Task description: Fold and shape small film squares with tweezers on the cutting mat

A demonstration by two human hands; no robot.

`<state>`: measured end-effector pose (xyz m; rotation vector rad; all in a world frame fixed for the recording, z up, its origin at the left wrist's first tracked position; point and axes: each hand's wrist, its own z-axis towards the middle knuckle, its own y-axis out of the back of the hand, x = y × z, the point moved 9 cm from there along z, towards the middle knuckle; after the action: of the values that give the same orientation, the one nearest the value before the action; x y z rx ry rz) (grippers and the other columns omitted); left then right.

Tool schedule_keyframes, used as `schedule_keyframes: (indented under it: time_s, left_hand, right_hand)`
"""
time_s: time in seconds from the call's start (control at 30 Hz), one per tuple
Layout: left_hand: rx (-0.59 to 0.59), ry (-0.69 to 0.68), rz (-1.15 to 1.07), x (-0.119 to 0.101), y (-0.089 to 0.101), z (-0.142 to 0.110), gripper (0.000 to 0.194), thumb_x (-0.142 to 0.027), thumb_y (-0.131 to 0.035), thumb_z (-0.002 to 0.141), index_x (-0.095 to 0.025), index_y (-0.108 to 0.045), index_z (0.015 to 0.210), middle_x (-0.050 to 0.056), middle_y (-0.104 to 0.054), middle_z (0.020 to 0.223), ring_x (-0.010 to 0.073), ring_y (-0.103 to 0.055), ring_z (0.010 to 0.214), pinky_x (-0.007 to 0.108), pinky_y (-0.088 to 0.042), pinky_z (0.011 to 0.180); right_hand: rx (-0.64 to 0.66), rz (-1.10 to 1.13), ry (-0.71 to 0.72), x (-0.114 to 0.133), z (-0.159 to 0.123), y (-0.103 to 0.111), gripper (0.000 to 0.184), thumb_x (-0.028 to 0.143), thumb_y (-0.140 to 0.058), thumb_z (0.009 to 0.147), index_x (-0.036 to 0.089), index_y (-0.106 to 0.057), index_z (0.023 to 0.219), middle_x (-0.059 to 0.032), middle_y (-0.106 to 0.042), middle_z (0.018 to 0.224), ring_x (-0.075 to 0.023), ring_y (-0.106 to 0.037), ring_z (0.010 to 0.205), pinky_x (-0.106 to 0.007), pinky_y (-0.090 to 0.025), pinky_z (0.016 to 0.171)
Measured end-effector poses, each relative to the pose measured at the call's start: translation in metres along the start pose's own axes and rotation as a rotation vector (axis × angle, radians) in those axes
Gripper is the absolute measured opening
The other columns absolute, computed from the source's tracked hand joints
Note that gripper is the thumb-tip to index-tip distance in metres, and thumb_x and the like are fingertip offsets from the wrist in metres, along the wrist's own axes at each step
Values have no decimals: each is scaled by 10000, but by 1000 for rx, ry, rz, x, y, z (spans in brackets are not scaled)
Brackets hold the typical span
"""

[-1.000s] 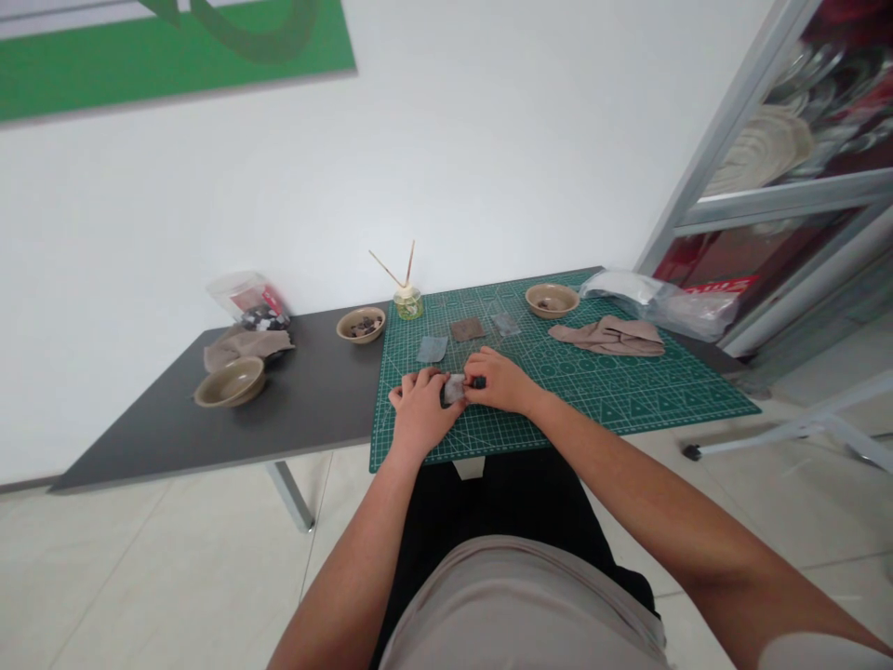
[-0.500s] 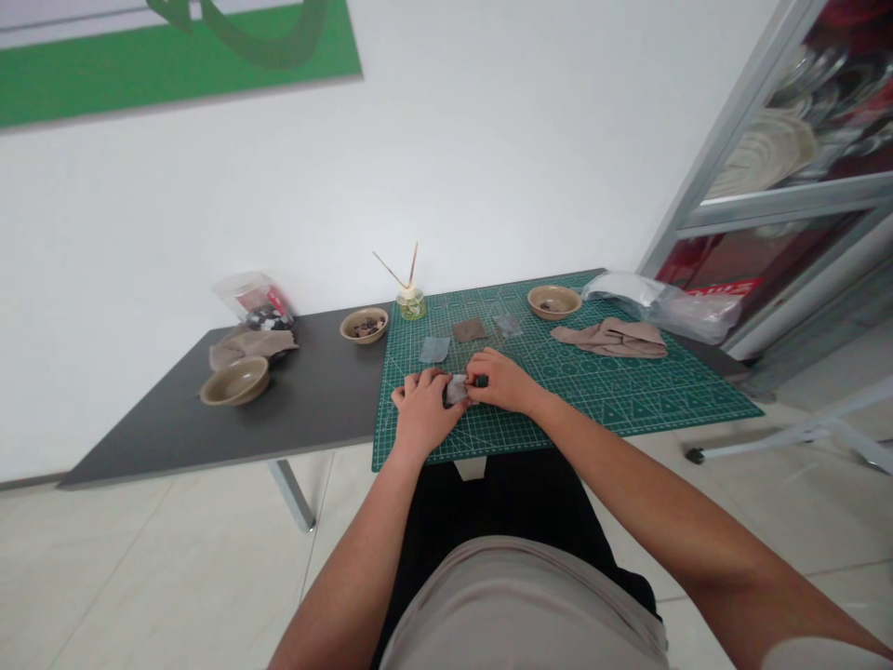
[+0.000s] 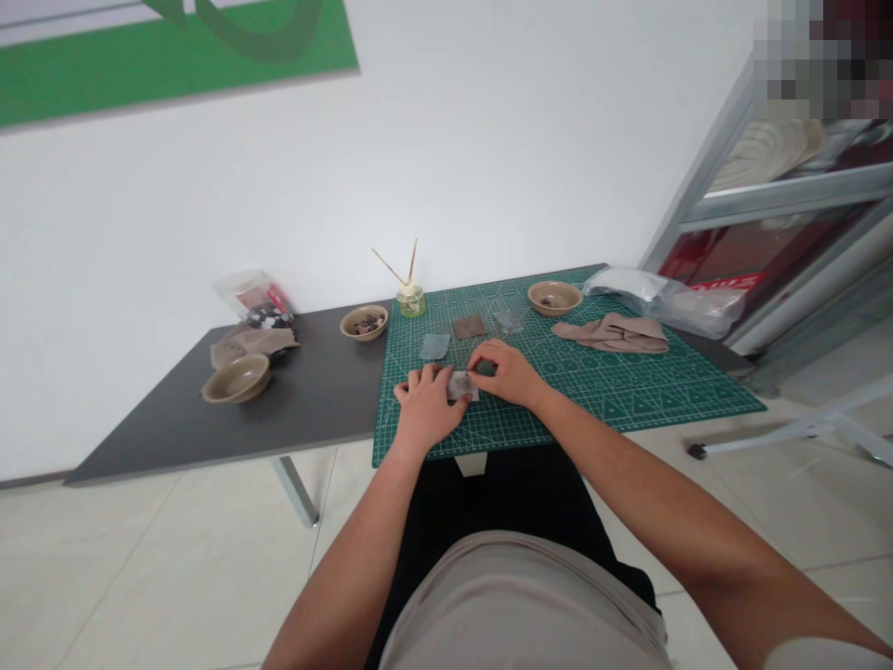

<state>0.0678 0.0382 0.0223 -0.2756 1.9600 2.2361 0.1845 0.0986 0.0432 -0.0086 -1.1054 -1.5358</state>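
Observation:
A thin grey square piece (image 3: 459,384) lies on the green cutting mat (image 3: 593,372) in front of me. My left hand (image 3: 427,398) holds it against the mat, with the thumb at its lower edge and the fingers over its upper left side. At its upper right corner, my right hand (image 3: 503,372) is closed in a pinch; a tiny dark spot shows at the fingertips, too small to name. Just beyond my hands lie a light blue-grey square (image 3: 434,347), a brown square (image 3: 470,327) and a clear crinkled piece (image 3: 508,322).
A bowl of small dark and light pieces (image 3: 364,323) stands left of the mat, by a reed diffuser (image 3: 411,300). Another bowl (image 3: 554,298), a brown cloth (image 3: 618,333) and a plastic bag (image 3: 670,300) are at right. Far left are a third bowl (image 3: 237,380) and a second cloth (image 3: 255,346).
My right hand has shifted slightly up and away from the grey square, exposing more of its right side. The left hand stays on the piece.

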Motion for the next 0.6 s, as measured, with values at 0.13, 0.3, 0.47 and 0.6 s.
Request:
schedule_keyframes:
  time_s: [0.13,0.3,0.47,0.6]
  left_hand:
    - [62,59,-26,8,-3,5,495,-551,-577,814,-295,-558,1237,97,-513,1345,339,-422,1226,506,-336,985]
    - [155,-4,-15,8,-4,15,572,-544,-629,774,-272,-524,1266,116,-503,1353,350,-415,1247,511,-346,985]
    - [231,-25,-61,10,-5,25,659,-557,-695,701,-286,-523,1276,113,-521,1303,366,-447,1220,518,-381,956]
    - [291,-118,-50,4,-5,28,677,-543,-689,709,-361,-493,1331,104,-502,1298,380,-440,1223,547,-393,939]
  right_hand:
    - [-90,38,-96,-9,-1,11,18,189,-641,765,206,-637,769,-8,-635,797,-164,-544,747,-300,-414,713]
    - [-113,52,-123,-12,-1,13,15,213,-637,762,199,-642,766,-2,-618,773,-145,-510,678,-284,-389,655]
    - [-124,68,-122,-10,-1,13,15,210,-647,759,198,-648,767,3,-604,759,-134,-481,644,-277,-374,627]
    - [-124,62,-141,-11,-1,14,21,218,-652,761,197,-652,763,6,-595,745,-131,-469,633,-277,-371,621]
